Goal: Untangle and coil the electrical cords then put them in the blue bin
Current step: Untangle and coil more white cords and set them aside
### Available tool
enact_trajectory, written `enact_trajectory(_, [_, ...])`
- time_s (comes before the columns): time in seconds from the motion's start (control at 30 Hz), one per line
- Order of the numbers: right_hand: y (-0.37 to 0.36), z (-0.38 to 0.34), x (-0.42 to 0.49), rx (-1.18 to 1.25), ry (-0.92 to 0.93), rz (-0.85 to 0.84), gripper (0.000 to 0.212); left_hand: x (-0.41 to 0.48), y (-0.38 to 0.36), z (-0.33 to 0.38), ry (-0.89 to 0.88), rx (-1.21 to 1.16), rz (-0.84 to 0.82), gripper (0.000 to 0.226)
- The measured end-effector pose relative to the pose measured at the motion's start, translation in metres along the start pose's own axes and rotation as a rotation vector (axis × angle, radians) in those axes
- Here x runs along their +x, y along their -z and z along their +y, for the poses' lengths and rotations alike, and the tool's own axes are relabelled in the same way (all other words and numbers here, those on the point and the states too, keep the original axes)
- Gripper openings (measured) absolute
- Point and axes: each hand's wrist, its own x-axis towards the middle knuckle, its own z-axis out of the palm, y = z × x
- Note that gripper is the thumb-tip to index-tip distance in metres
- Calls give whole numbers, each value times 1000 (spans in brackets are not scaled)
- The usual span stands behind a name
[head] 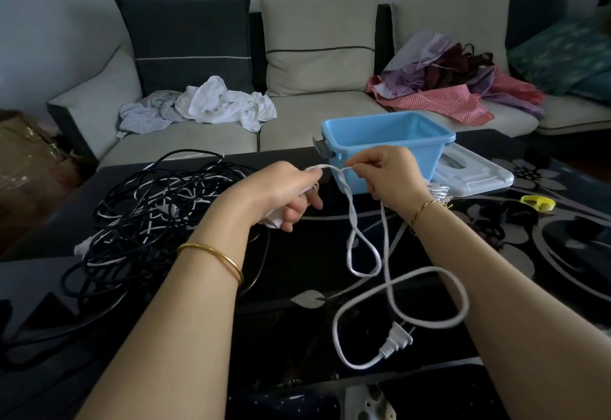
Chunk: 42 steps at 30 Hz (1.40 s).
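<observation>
Above the dark tabletop [297, 264], the left hand [287, 193] is curled round a white bundle, whether gathered cord or a socket block I cannot tell. The right hand [388, 176] pinches the white cord [355, 221] close beside it, so a short arch of cord runs between the two. Below that arch the cord hangs twisted on itself, opens into a loop, then crosses itself again in a wider loop lower down, ending at the plug [395, 342] near the tabletop's front edge. The blue bin [386, 142] stands just behind the right hand, open and with no cords visible inside; its lid [472, 176] lies beside it. The tangle of black and white cords [155, 218] sits left of the left forearm, not yet sorted. Likely trouble: drawing the hands apart could cinch the twist into a knot, and reeling in could drag the plug through its own loop or let it snag. A sweep of the left arm could also hook the tangle.
</observation>
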Motion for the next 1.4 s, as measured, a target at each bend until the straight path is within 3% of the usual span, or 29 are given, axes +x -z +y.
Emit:
enact_trajectory(0.17, [-4,35,0,-237,-24,-75,11,-4,11,5,-91,-329,210,43])
enact_trajectory(0.33, [-12,50,-10,-406,7,-418,9,-4,23,7,-210,-571,491,42])
enact_trajectory(0.47, [-18,65,-18,-546,-55,-623,12,-12,37,16,-297,-681,574,44])
enact_trajectory(0.57, [-19,62,-19,-525,-66,-602,14,-10,33,14,-240,-483,514,43])
enact_trajectory(0.67, [-19,48,-9,-493,-26,-459,20,-3,22,9,-172,-347,472,39])
enact_trajectory(0.77, [-10,31,1,-162,-249,-238,21,3,18,4,-143,-257,511,38])
enact_trajectory(0.97, [1,8,-4,369,-598,-165,29,4,23,-7,-66,-131,591,32])
enact_trajectory(1.1, [-5,-3,-6,369,-407,-13,27,-2,16,-1,-4,-108,453,32])
enact_trajectory(1.17, [-12,-16,-9,365,-256,-74,20,-4,11,4,28,-152,361,34])
enact_trajectory(1.3, [-29,-26,-16,38,35,-299,5,-7,12,11,0,-340,183,40])
enact_trajectory(1.4, [-36,-19,-16,-76,93,-268,10,-9,20,10,-42,-616,65,45])
